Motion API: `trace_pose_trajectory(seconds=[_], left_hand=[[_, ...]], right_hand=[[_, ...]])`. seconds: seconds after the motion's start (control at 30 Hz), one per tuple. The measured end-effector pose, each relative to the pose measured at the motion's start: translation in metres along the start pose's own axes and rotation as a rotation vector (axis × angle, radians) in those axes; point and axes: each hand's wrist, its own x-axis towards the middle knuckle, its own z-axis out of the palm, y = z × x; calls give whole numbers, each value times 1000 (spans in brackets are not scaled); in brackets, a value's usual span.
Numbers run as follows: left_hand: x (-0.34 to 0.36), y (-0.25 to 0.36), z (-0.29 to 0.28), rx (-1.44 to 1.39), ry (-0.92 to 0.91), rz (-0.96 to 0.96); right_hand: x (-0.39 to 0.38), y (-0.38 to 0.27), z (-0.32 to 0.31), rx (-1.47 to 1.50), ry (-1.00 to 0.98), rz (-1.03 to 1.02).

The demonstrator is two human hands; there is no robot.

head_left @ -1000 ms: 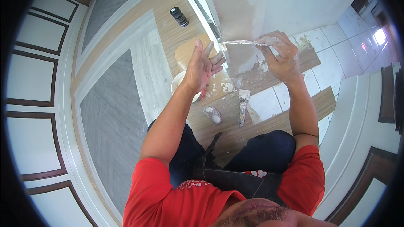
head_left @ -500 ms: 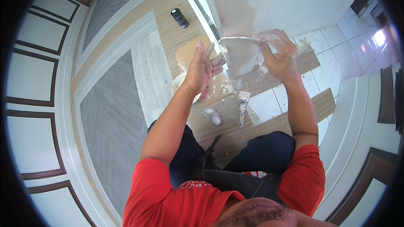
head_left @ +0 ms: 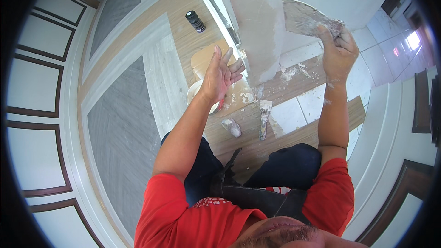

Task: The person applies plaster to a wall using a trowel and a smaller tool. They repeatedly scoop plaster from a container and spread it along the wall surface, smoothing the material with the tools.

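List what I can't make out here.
Held scraper: head view, its handle end mostly covered by the right hand.
Bucket: head view, partly behind the left hand and forearm.
Bottle: head view, its print too small to read.

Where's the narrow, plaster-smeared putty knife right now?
In the head view, the narrow, plaster-smeared putty knife lies right of centre on the brown wood-look planks, between the smeared whitish lump on its left and the white tiles on its right.
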Motion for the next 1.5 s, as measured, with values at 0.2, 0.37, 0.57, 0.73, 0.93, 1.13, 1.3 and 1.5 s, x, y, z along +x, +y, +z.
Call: trace_pose_trajectory(seconds=[0.2,0.37,0.57,0.73,0.93,1.13,1.3,1.5], left_hand=[[-1,0,-2,12,6,17],[-1,2,4,-6,12,18],[-2,3,4,-42,29,17],[-3,2,7,-22,8,34],[-5,2,5,-22,24,33],[-3,0,7,-16,13,35],[-3,-1,2,-17,-12,38],[0,-2,0,-30,33,15]], right_hand=[[-35,34,-9,-26,-163,185],[-71,97,-13,58,-329,380],[-125,165,-9,45,-443,490],[-148,199,-2,-31,-549,411],[-150,199,15,-62,-610,436],[-146,212,34,-173,-654,368],[-139,209,47,-138,-674,435],[-125,213,26,-197,-471,359]])
